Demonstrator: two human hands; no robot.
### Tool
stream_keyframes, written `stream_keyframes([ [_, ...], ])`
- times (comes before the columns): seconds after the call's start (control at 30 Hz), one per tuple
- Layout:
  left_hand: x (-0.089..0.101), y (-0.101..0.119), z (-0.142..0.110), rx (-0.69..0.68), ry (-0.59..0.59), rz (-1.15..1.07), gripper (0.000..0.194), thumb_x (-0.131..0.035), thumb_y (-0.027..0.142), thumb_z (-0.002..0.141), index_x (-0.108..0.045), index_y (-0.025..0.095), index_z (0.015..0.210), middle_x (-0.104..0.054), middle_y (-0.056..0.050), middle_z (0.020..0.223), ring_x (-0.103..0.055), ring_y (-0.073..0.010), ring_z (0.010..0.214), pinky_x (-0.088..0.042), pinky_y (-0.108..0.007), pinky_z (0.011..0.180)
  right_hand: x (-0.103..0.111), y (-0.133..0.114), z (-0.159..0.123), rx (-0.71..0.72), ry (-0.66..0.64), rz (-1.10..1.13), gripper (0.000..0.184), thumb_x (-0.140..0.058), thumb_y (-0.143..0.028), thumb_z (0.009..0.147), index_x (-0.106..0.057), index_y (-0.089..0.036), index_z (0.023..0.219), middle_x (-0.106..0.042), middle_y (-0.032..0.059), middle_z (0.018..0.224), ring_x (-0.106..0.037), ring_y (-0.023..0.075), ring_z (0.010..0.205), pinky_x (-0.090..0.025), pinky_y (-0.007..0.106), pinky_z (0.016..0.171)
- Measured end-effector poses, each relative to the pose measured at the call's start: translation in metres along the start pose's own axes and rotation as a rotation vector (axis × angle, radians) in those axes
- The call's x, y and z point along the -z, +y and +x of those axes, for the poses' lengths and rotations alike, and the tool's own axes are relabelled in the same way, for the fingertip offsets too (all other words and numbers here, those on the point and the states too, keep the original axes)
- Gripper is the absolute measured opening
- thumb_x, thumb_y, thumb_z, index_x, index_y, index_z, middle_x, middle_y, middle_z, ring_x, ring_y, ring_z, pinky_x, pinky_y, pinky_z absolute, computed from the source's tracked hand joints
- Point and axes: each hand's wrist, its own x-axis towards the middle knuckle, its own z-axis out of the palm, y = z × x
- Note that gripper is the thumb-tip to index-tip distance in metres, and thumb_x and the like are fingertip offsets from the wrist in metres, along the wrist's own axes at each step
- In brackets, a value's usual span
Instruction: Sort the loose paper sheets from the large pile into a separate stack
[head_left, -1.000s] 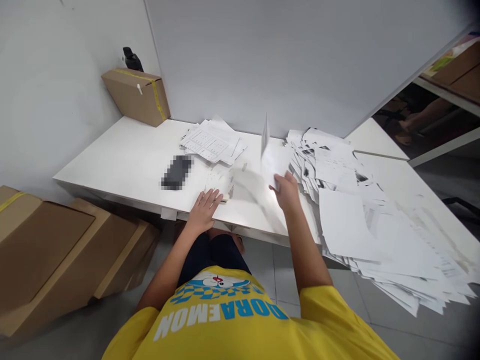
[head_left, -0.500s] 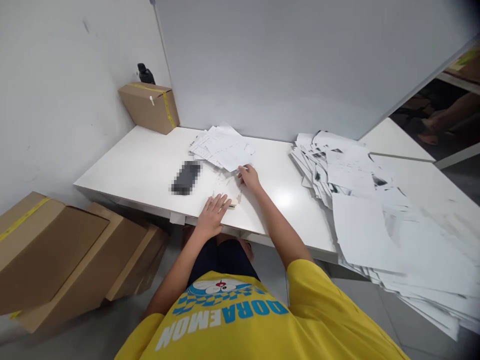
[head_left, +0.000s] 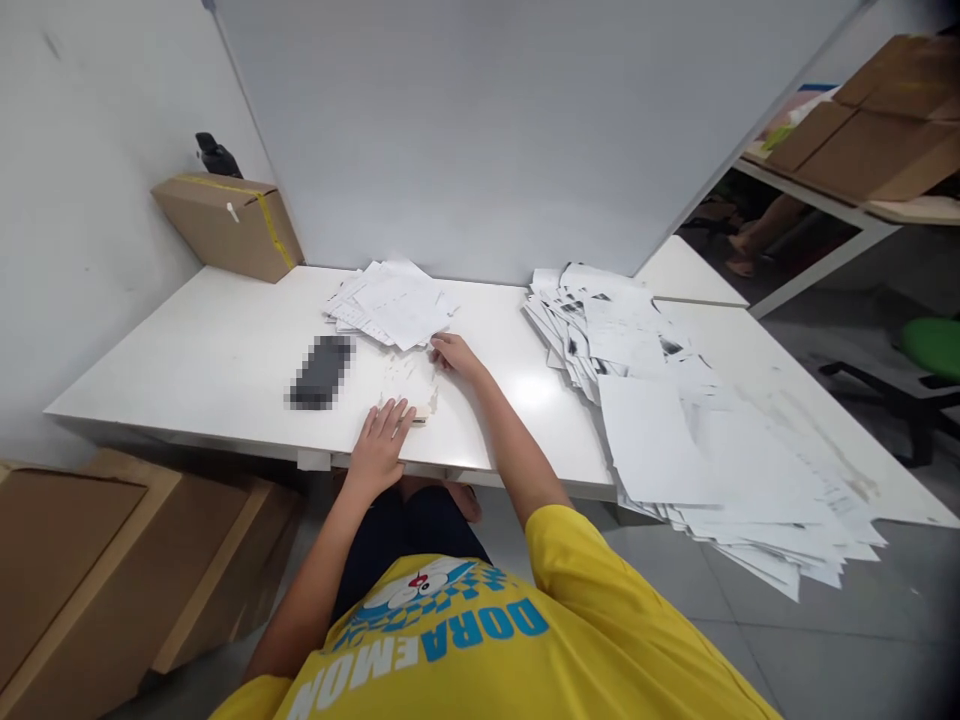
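My left hand (head_left: 381,440) lies flat at the front edge of the white table (head_left: 202,365), its fingers stretched out and slightly spread. Beside its fingertips is a small, flat, pale-beige piece (head_left: 421,414) with a dark edge. My right hand (head_left: 454,354) rests on the tabletop with curled fingers, close to the near corner of a loose stack of white papers (head_left: 401,303). Whatever its fingertips may pinch is hidden. Thin pale scraps or marks (head_left: 405,375) show on the surface between the two hands. A dark, pixelated rectangular object (head_left: 321,373) lies left of them.
A large messy pile of papers (head_left: 652,430) spreads over the right side and past the front edge. One taped cardboard box (head_left: 232,225) stands in the back left corner, a black bottle (head_left: 217,157) behind it. More cartons (head_left: 172,560) sit below left. A grey partition (head_left: 480,140) closes the back.
The camera view has turned to the right, bringing a green stool seat and shelf boxes into sight. Both hands keep nearly the same places on the table.
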Motion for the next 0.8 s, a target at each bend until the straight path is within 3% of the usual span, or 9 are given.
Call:
stream_keyframes([
  [0.23,0.002,-0.001,0.002,0.011,0.005,0.011,0.089,-0.058,0.013,0.07,-0.032,0.014,0.155,-0.037,-0.015,0.16,-0.029,-0.0329,0.151,-0.019,-0.05,0.125,-0.006,0.002,0.006,0.005,0.002,0.01,0.015,-0.049,-0.018,0.097,-0.063,-0.016,0.091,-0.059,-0.005,0.048,-0.043,0.0088,0.035,-0.03,0.022,0.038],
  [0.47,-0.003,-0.009,0.007,-0.029,0.104,-0.005,0.086,-0.058,0.014,0.072,-0.032,0.013,0.155,-0.041,-0.018,0.157,-0.034,-0.0359,0.148,-0.022,-0.052,0.123,-0.004,-0.006,0.004,0.032,0.021,-0.014,0.02,-0.047,-0.011,0.097,-0.064,-0.014,0.088,-0.06,-0.0047,0.05,-0.047,0.0078,0.037,-0.033,0.019,0.039],
  [0.8,-0.004,-0.009,0.009,-0.047,0.127,-0.018,0.093,-0.059,0.013,0.072,-0.026,0.013,0.158,-0.04,-0.018,0.158,-0.034,-0.0366,0.148,-0.022,-0.052,0.123,-0.002,-0.001,0.005,0.083,0.014,-0.04,0.016,-0.051,-0.014,0.097,-0.065,-0.015,0.089,-0.06,-0.0053,0.053,-0.048,0.0063,0.039,-0.034,0.017,0.039],
])
